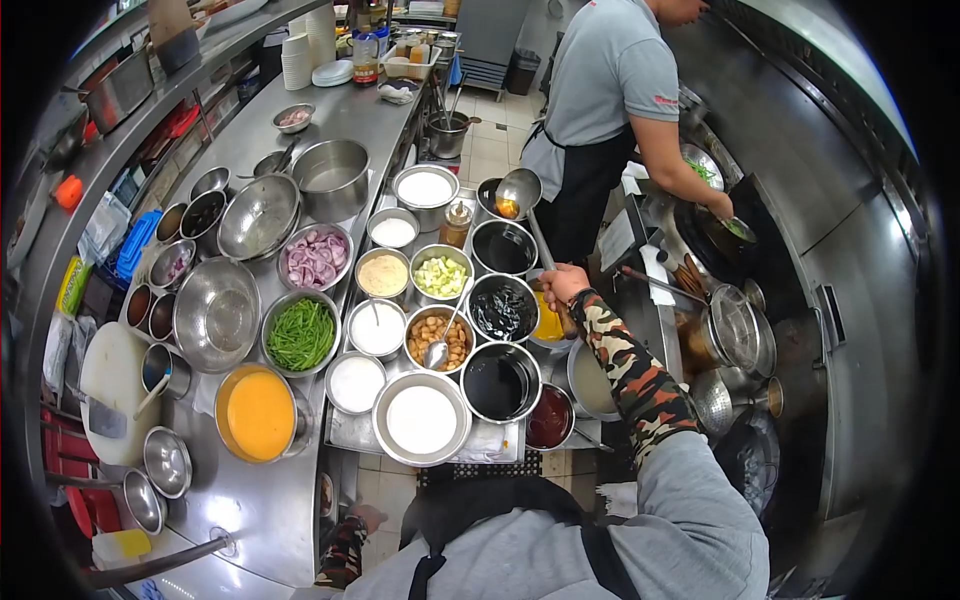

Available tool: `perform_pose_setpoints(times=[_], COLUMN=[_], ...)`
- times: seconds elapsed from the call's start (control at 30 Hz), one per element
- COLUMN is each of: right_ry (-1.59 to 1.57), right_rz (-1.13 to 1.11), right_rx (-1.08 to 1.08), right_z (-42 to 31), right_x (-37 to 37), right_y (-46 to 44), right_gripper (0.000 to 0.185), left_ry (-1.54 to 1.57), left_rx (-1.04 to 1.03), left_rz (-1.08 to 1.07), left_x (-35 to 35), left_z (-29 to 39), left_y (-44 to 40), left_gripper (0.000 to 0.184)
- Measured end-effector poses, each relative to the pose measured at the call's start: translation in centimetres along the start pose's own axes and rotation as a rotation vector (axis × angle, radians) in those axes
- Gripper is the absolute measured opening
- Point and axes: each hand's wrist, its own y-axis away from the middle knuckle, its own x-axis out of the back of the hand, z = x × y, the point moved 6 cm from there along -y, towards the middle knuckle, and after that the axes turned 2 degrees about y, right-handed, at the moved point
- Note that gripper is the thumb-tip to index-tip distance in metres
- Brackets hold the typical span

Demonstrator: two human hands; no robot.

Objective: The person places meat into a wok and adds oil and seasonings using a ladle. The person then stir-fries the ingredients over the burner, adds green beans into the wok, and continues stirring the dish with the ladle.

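Observation:
My right hand [566, 284] is closed around the handle of a ladle [536, 225], in a camouflage sleeve. The ladle's bowl holds a little orange-yellow liquid and hangs over the far right end of the seasoning pots. Below my hand, partly hidden, is a container of yellow liquid [549, 322]. Left of it stand pots of black liquid [500, 382] and dark glossy jelly-like stuff [503, 307]. My left hand [368, 517] hangs low beside the counter edge, holding nothing visible, its fingers seemingly loose.
Several bowls hold white powder [421, 419], brown cubes [441, 338], green beans [301, 335], sliced onions [316, 258] and orange liquid [256, 412]. A co-worker [610, 90] stands ahead right, one hand at a wok [735, 235]. A strainer [736, 325] lies at the stove.

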Motion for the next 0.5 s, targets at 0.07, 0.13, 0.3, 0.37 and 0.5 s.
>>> perform_pose_setpoints(times=[0.07, 0.13, 0.3, 0.37, 0.5], right_ry=[-0.149, -0.295, -0.675, -0.908, -1.218], right_rz=[-0.07, -0.14, -0.268, -0.437, -0.602], right_rx=[-0.054, -0.106, -0.248, -0.26, -0.287], right_z=[-0.1, -0.7, -1.9, -2.3, -2.6], right_x=[-0.3, -0.6, -0.6, -0.5, 1.2], right_y=[0.2, 1.0, 2.8, 3.3, 7.3], right_gripper=[0.008, 0.011, 0.01, 0.016, 0.028], left_ry=[0.363, 0.207, 0.067, 0.079, 0.663], left_rx=[0.413, 0.229, 0.064, 0.184, 0.49], left_rz=[-0.336, -0.212, -0.027, -0.334, -0.078], left_x=[2.1, 2.5, 2.7, 3.8, 6.4], left_z=[-0.2, -0.8, -2.2, -1.6, -1.2], left_y=[0.6, 0.1, -1.0, -1.0, -1.5], left_gripper=[0.028, 0.024, 0.025, 0.032, 0.028])
